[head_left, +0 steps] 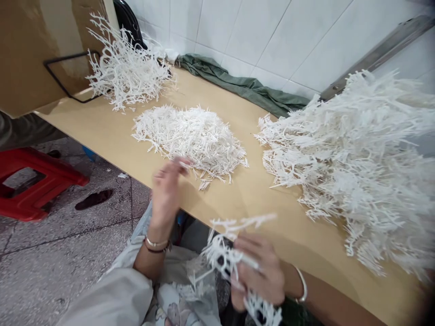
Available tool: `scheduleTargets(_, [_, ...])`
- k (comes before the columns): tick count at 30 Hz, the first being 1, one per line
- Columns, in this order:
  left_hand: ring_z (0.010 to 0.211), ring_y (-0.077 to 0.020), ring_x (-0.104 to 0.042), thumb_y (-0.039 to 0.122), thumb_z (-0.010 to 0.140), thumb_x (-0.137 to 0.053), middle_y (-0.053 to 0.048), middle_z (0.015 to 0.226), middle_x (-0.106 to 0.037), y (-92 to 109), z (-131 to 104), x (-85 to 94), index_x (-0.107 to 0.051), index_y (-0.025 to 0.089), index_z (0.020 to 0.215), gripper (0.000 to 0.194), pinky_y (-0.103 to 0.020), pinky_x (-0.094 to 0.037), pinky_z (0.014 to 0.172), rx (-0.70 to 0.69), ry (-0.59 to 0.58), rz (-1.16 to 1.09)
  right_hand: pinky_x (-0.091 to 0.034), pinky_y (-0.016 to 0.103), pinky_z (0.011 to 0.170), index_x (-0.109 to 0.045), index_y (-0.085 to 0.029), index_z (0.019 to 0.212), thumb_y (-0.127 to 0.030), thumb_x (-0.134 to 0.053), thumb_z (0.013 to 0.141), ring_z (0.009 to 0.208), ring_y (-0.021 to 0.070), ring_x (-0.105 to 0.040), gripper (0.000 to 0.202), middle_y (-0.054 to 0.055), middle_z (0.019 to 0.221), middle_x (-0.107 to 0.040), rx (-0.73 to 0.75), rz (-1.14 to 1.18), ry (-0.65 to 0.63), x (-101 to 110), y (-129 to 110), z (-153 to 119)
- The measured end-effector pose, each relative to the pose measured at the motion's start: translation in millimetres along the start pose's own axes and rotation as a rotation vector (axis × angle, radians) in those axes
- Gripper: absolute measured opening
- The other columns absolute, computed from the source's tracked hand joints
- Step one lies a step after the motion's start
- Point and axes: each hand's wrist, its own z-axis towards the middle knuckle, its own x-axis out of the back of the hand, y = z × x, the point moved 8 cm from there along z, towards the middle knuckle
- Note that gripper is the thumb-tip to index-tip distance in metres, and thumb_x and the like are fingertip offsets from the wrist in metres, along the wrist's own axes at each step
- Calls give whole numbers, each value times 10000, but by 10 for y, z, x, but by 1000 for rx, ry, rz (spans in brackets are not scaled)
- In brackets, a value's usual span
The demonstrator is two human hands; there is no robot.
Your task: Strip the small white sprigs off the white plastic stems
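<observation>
My right hand is closed around a white branched plastic sprue, whose thin arms and rings stick out above and below the fingers, in front of the table edge. My left hand is raised at the near edge of a pile of small white plastic pieces. Its fingers are smeared by motion, so I cannot make out whether something is in them. A large heap of white branched sprues lies on the right of the table, nearest to my right hand.
Another tangle of white branched strips stands at the far left, beside a cardboard box and a black wire frame. Green cloth lies along the tiled wall. A red stool and a dark shoe are on the floor.
</observation>
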Motion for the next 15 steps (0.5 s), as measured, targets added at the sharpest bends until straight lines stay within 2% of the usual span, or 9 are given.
scheduleTargets(1, [755,-69,-636,305,882,-625,41,777,-718,64,52,148,-739,274,746,181,-182,-502,736,-60,110,-6,-298,295,395,-304,-220,514,-344,-314,962,391,127,-321,465,-24,423,-276,63,23,-8,-15,-75,-20])
scheduleTargets(2, [785,-73,-640,317,871,-638,40,785,-716,121,90,240,-740,269,747,167,-186,-500,759,-107,159,15,-317,299,399,-324,-224,525,-329,-301,968,403,133,-347,457,-20,428,-295,117,23,-9,-25,-136,-30])
scheduleTargets(3, [821,-86,-645,314,858,-654,32,796,-719,155,119,262,-742,260,748,151,-202,-499,793,-127,142,74,-330,301,399,-349,-227,548,-314,-328,963,415,136,-373,424,-18,437,-323,173,17,13,-13,-190,-28])
scheduleTargets(6, [882,-146,-654,272,829,-687,0,849,-732,85,120,88,-748,240,784,82,-286,-503,826,-75,-87,327,-331,284,408,-379,-225,636,-142,-482,839,430,129,-392,242,-24,469,-389,125,-41,80,38,-131,51])
scheduleTargets(9, [890,-182,-636,253,850,-658,-11,920,-737,-44,53,-124,-737,238,849,81,-362,-470,840,-117,-263,639,-296,261,414,-364,-225,671,-27,-470,704,424,114,-353,226,-41,477,-363,-13,-68,130,76,20,114])
scheduleTargets(12, [948,-206,-570,220,895,-585,-12,1063,-715,-144,24,-271,-707,243,997,160,-405,-430,878,-238,-389,944,-254,241,418,-360,-215,641,-25,-447,717,412,89,-318,222,-53,479,-325,-137,-93,177,88,146,85])
scheduleTargets(15, [1012,-223,-512,237,875,-616,-27,1180,-664,-210,26,-303,-646,231,1137,265,-412,-424,918,-260,-465,1084,-245,232,433,-353,-201,595,-84,-461,811,402,66,-302,269,-60,473,-314,-347,-74,173,52,355,-29])
